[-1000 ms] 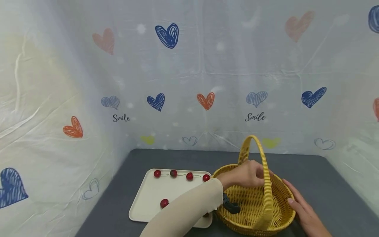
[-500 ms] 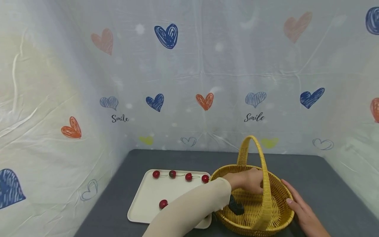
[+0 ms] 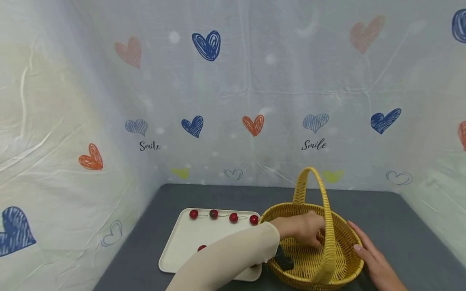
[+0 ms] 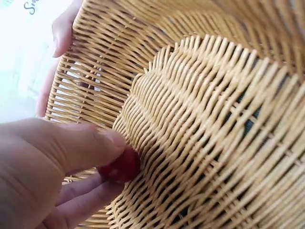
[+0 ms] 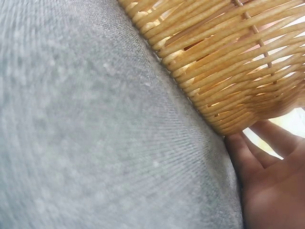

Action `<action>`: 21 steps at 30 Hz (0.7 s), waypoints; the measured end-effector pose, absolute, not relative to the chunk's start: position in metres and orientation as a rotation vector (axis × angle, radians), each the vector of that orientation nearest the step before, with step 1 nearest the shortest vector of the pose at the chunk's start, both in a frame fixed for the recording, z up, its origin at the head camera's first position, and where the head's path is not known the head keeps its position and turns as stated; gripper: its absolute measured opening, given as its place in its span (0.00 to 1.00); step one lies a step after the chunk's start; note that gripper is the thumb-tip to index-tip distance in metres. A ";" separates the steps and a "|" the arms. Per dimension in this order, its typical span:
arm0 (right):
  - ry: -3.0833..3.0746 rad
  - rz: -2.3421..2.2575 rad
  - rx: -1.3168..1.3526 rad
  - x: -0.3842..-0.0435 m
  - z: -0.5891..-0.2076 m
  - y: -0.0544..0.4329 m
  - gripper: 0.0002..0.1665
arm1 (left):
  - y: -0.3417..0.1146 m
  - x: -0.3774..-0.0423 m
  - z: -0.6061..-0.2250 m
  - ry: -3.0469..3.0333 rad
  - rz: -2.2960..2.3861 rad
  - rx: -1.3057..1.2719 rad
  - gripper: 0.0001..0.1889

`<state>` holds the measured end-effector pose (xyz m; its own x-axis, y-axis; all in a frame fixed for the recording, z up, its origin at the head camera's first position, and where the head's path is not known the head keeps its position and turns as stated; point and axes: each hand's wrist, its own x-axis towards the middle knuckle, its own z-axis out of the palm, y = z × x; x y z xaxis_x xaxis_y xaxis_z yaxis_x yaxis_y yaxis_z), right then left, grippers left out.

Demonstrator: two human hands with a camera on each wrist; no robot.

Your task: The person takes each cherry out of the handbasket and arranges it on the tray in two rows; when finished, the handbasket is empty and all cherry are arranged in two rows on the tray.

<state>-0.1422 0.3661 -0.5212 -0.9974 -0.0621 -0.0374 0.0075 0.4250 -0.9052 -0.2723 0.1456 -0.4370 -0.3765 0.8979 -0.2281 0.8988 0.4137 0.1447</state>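
Observation:
A yellow wicker basket (image 3: 300, 268) with a tall arched handle stands on the grey tabletop. Reaching inside it, my left hand (image 3: 306, 228) pinches a dark red cherry (image 4: 125, 166) between thumb and fingers, close over the woven bottom in the left wrist view. Part of that hand is behind the handle in the head view. My right hand (image 3: 375, 256) rests against the basket's right side, its fingers fairly straight along the outer wall and its thumb at the rim. In the right wrist view, its fingertips (image 5: 238, 143) touch the wicker low down near the table.
Left of the basket lies a cream tray (image 3: 178, 246). Several cherries with stems, among them one cherry (image 3: 233, 218), line its back edge, and another cherry (image 3: 202, 247) shows nearer the front. My left sleeve (image 3: 233, 254) covers the tray's front right part. A patterned curtain (image 3: 218, 93) hangs behind.
My left hand has sunk deeper into the basket, with its fingers now pointing down toward the bottom. The right hand has kept its place at the basket's side.

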 end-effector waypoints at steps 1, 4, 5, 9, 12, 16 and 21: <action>2.591 -1.650 -0.044 -0.142 -0.521 0.366 0.39 | 0.144 -0.272 -0.436 2.399 -0.004 1.572 0.13; 2.616 -1.626 -0.045 -0.142 -0.521 0.366 0.39 | 0.137 -0.273 -0.432 2.376 0.055 1.580 0.10; 2.632 -1.619 -0.051 -0.142 -0.521 0.366 0.39 | 0.134 -0.273 -0.431 2.363 0.082 1.595 0.08; 2.671 -1.601 -0.081 -0.141 -0.525 0.366 0.38 | 0.120 -0.272 -0.423 2.332 0.217 1.651 0.05; 2.659 -1.626 -0.094 -0.142 -0.526 0.366 0.38 | 0.108 -0.268 -0.417 2.313 0.323 1.685 0.07; 2.638 -1.662 -0.108 -0.142 -0.527 0.366 0.38 | 0.091 -0.262 -0.410 2.285 0.484 1.663 0.14; 2.624 -1.658 -0.086 -0.143 -0.526 0.367 0.39 | 0.068 -0.253 -0.405 2.327 0.748 1.559 0.16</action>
